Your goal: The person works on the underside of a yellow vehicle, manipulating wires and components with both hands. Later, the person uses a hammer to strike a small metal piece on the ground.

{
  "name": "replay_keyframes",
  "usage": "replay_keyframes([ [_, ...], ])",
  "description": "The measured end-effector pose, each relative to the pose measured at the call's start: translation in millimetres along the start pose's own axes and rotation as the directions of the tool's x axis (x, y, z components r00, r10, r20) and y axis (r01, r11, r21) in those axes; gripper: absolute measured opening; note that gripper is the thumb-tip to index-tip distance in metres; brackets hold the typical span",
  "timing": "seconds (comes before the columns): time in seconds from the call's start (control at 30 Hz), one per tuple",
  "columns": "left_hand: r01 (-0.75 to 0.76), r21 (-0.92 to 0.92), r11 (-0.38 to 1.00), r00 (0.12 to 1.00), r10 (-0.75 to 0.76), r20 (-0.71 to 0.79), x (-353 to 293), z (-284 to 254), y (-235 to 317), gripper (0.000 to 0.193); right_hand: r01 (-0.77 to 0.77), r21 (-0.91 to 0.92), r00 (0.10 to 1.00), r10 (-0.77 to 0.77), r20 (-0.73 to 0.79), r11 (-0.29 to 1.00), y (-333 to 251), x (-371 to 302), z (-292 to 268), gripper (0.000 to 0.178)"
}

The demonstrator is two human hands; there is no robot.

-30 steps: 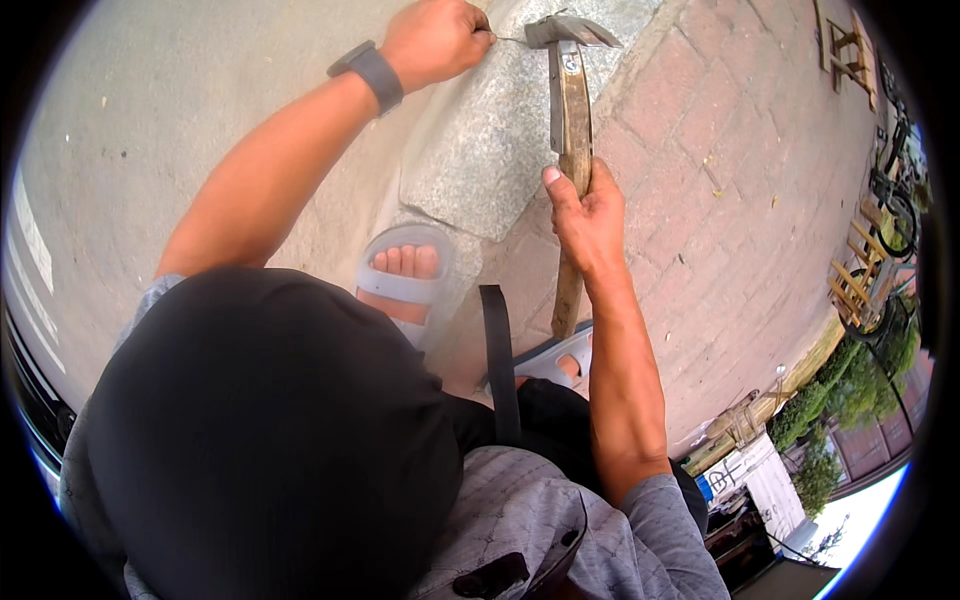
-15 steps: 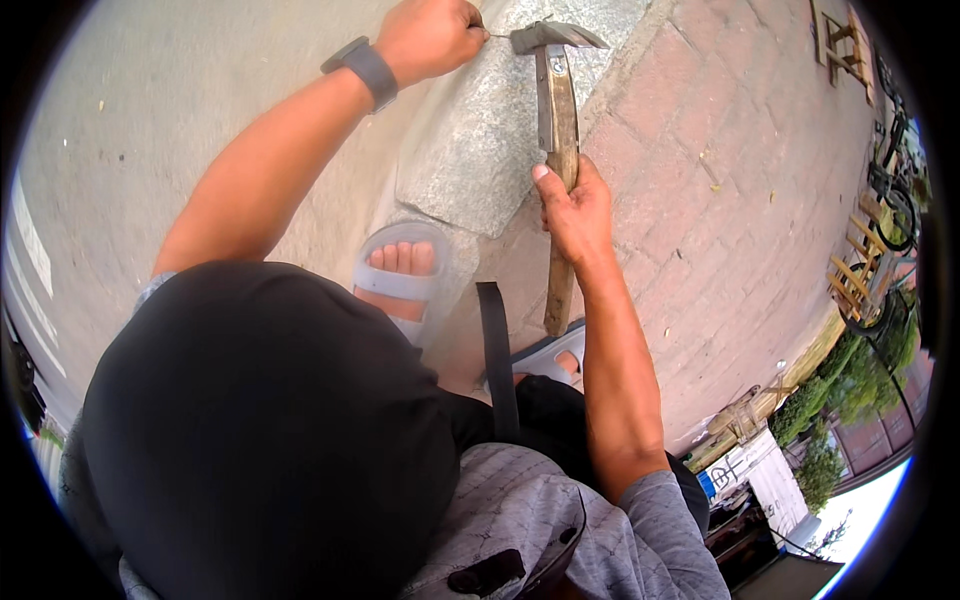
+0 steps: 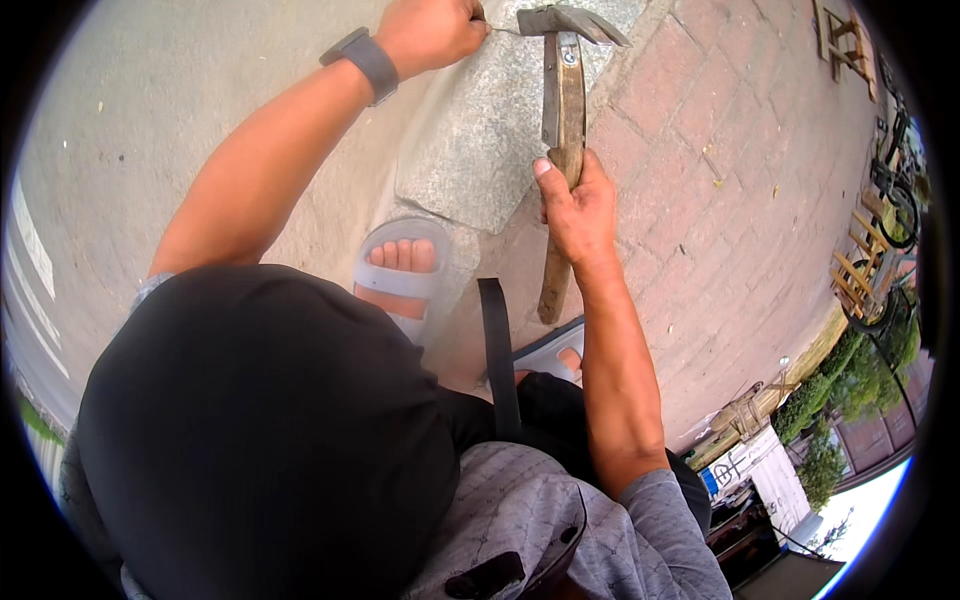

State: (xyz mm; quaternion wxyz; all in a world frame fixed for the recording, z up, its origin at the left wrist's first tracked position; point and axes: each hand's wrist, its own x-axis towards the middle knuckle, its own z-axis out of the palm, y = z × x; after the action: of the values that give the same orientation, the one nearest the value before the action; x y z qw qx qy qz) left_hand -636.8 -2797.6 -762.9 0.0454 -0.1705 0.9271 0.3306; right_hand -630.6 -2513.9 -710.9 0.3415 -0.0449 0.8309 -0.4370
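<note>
A claw hammer (image 3: 566, 100) with a worn wooden handle and metal side straps is gripped mid-handle by my right hand (image 3: 581, 215), fingers wrapped round it. Its head is low over a pale granite kerb stone (image 3: 470, 150); contact with the stone cannot be made out. At the top edge my left hand (image 3: 432, 35), with a dark watch on its wrist, is closed in a pinch on a thin nail-like metal piece (image 3: 504, 29). That piece reaches toward the hammer's striking face. The left fingertips are partly hidden by the hand and the frame edge.
My sandalled feet (image 3: 400, 265) rest beside the kerb. Grey road (image 3: 200, 90) lies to the left, reddish paving (image 3: 700, 220) to the right. A small wooden stool (image 3: 845, 45), bicycles (image 3: 895, 205) and greenery (image 3: 840, 385) stand at the far right. A dark strap (image 3: 497, 350) hangs near my knees.
The hammer head has shifted slightly right and up, while the handle's butt end has swung a little left. My left hand stays nearly in place with the thin piece.
</note>
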Motion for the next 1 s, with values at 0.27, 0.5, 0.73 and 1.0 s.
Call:
replay_keyframes([
  [0.27, 0.008, -0.018, 1.0, 1.0, -0.008, 0.016, 1, -1, 1, 0.028, -0.033, -0.029, 0.999, 0.033, -0.001, 0.999, -1, 0, 2, 0.027],
  [0.5, -0.001, -0.035, 0.999, 0.997, 0.004, 0.083, 6, -2, 1, 0.031, -0.082, 0.022, 0.997, 0.081, 0.01, 0.996, -4, -1, -1, 0.026],
  [0.73, -0.044, -0.02, 0.999, 0.998, 0.045, 0.032, 8, -2, 0, 0.026, -0.1, 0.068, 0.995, 0.098, 0.032, 0.993, -13, 0, -5, 0.025],
  [1.0, -0.058, 0.004, 0.998, 0.998, 0.058, 0.021, 9, -2, 4, 0.025, -0.155, 0.0, 0.987, 0.155, 0.032, 0.988, -10, 2, -7, 0.025],
])
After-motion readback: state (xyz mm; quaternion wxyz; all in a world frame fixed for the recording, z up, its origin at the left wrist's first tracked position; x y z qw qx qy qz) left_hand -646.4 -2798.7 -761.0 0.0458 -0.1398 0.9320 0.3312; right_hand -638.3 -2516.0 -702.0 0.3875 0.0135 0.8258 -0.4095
